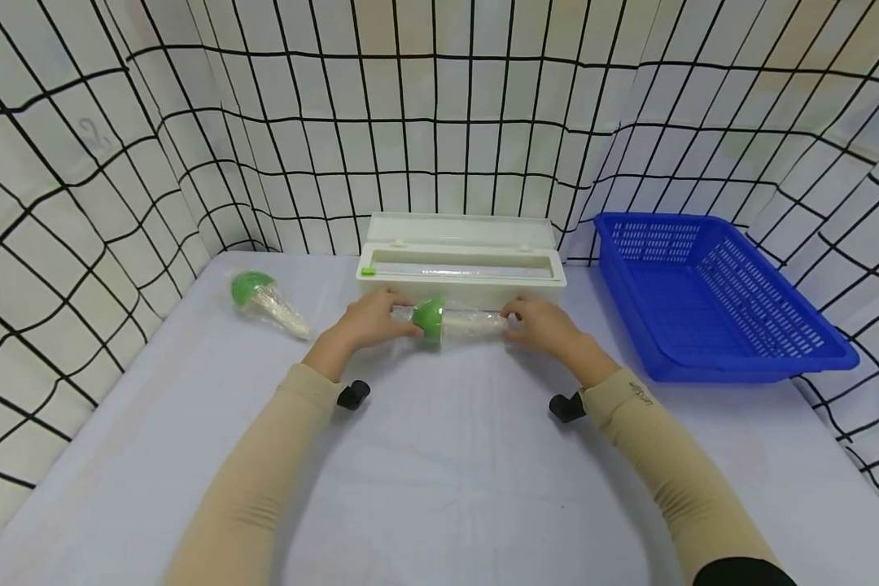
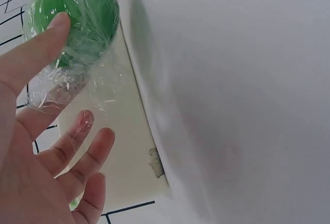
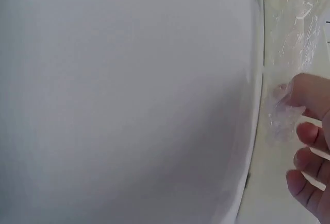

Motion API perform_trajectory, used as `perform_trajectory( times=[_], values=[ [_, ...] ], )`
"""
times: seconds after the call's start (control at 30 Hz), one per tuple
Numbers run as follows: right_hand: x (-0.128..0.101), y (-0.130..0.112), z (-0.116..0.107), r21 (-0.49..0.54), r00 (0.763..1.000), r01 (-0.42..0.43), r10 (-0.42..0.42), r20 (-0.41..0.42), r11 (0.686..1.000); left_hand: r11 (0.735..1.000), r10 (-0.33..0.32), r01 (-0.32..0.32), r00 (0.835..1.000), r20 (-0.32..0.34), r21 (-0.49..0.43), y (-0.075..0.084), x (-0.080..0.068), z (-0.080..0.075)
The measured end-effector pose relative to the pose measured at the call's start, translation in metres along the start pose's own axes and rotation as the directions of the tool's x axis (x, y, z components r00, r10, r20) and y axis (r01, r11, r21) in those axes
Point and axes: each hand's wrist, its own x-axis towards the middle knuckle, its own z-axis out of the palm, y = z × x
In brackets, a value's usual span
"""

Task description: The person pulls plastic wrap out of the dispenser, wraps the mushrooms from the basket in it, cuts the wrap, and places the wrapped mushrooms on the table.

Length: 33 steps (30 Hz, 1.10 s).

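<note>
From my remote seat I see both beige-sleeved forearms reaching forward over the pale grey table (image 1: 439, 488). My left hand (image 1: 369, 319) holds the green-capped end of a cream cone-shaped toy wrapped in clear plastic film (image 1: 450, 320); the thumb lies along the green dome and the other fingers (image 2: 90, 152) are spread, touching the film. My right hand (image 1: 545, 324) pinches the film at the narrow end, fingers (image 3: 309, 131) curled. The cone lies sideways between the hands, just in front of the open white plastic film-dispenser box (image 1: 461, 260). A second wrapped green-topped cone (image 1: 267, 301) lies far left. A blue perforated plastic basket (image 1: 710, 293) sits at right.
</note>
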Motion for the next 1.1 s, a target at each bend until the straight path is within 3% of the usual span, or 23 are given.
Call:
perform_trajectory(
  times=[0.3, 0.6, 0.7, 0.83, 1.0, 1.1],
  values=[
    [-0.003, 0.011, 0.002, 0.17, 0.994, 0.106, -0.101, -0.042, 0.98, 0.995, 0.009, -0.006, 0.999, 0.04, -0.096, -0.003, -0.002, -0.003],
    [-0.005, 0.019, 0.003, 0.384, 0.997, 0.056, -0.069, 0.02, 0.922, 0.966, -0.034, 0.048, 0.998, 0.059, -0.256, -0.007, -0.005, -0.003],
    [-0.005, 0.021, 0.003, 0.431, 0.998, -0.012, -0.017, 0.062, 0.902, 0.928, -0.037, 0.062, 0.996, 0.076, -0.367, -0.009, -0.004, -0.002],
    [-0.005, 0.02, 0.002, 0.477, 0.994, -0.076, 0.03, 0.103, 0.875, 0.847, -0.012, 0.063, 0.995, 0.098, -0.528, -0.013, -0.002, 0.0],
    [-0.003, 0.019, 0.003, 0.503, 0.994, -0.045, -0.01, 0.106, 0.863, 0.749, -0.02, 0.106, 0.99, 0.138, -0.654, -0.017, 0.002, 0.003],
    [-0.003, 0.019, 0.004, 0.501, 0.995, -0.019, -0.034, 0.097, 0.865, 0.717, -0.03, 0.134, 0.986, 0.162, -0.684, -0.02, 0.003, 0.004]
  ],
)
